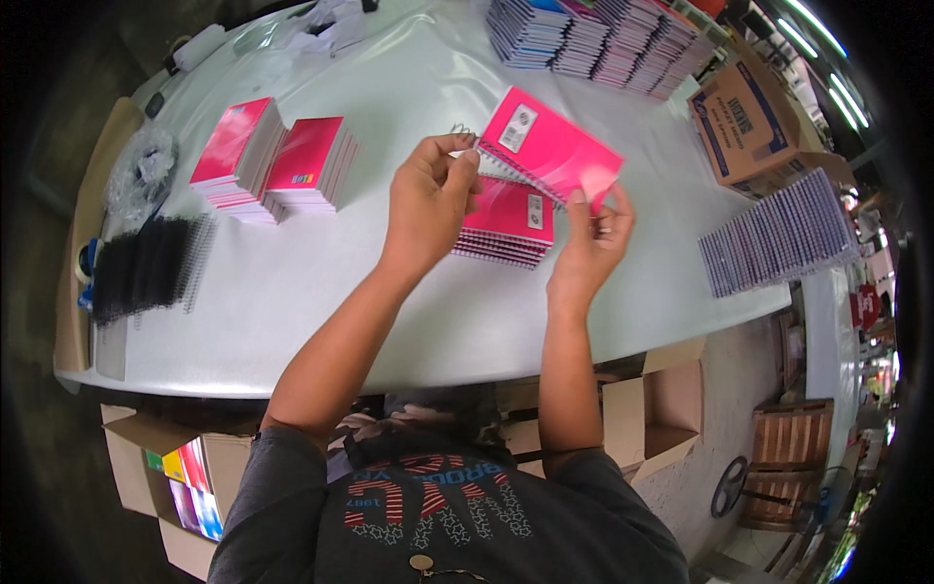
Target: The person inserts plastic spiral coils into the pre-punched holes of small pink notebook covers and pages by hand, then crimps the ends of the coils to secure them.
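A small pink notebook (556,144) with a pale label is held up in the air, tilted, over the table. My right hand (595,238) grips its lower right corner between thumb and fingers. At the notebook's left end, my left hand (428,200) is closed on the dark spiral wire (461,129), whose loose loops stick out past the fingertips. The wire runs along the notebook's lower edge. Beneath both hands sits a stack of similar pink spiral notebooks (508,216), partly covered by the held one and my left hand.
Two piles of pink-covered pads (309,156) stand left, near a bundle of black spiral wires (151,268) and crumpled clear plastic (141,175). Spiral notebook stacks (593,44) line the back. A cardboard box (744,127) and another notebook row (778,234) are right. Open cartons (671,399) sit below the table edge.
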Available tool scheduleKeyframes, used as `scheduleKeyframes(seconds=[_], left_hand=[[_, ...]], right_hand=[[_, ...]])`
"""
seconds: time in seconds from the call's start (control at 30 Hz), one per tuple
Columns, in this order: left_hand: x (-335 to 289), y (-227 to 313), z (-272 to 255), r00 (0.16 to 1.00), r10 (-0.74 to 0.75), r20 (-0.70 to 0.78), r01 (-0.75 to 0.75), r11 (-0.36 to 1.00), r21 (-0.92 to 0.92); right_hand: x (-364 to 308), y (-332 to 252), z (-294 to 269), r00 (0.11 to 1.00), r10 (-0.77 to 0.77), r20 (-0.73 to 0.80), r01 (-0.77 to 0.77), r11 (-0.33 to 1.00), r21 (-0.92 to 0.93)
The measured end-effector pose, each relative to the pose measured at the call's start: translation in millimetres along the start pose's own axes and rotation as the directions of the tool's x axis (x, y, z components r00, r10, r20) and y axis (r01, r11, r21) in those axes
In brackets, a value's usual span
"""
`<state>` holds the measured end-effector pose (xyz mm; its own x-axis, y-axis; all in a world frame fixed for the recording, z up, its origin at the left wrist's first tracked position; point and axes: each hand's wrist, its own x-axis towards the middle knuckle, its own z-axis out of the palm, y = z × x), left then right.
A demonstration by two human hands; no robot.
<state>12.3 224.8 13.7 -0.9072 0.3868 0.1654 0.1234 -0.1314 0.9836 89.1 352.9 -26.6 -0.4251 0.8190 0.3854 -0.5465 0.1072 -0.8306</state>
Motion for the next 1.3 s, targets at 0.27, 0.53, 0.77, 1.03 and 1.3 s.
scheduleKeyframes(seconds=[0.27, 0.53, 0.77, 1.03, 1.3], left_hand=[[-20, -87, -15, 0.964, 0.251, -0.083, -0.114, 0.678, 0.726], [-12, -96, -12, 0.93, 0.36, -0.077, -0.328, 0.906, 0.268], [-17, -108, -8, 0.893, 0.432, -0.123, -0.38, 0.872, 0.307], [-8, -100, -3, 0.97, 0.067, -0.234, -0.054, 0.997, 0.063], [-2, -100, -2, 0.947, 0.122, -0.297, -0.116, 0.993, 0.037]], right_hand=[[-26, 50, -31, 0.991, -0.111, 0.068, 0.11, 0.435, -0.894], [-25, 60, -25, 0.994, 0.048, 0.097, 0.008, 0.861, -0.508], [-24, 62, -24, 0.998, -0.041, 0.045, 0.058, 0.855, -0.515], [-26, 70, -25, 0.991, -0.125, 0.043, 0.127, 0.802, -0.584], [-24, 66, -19, 0.97, -0.226, 0.086, 0.221, 0.682, -0.697]])
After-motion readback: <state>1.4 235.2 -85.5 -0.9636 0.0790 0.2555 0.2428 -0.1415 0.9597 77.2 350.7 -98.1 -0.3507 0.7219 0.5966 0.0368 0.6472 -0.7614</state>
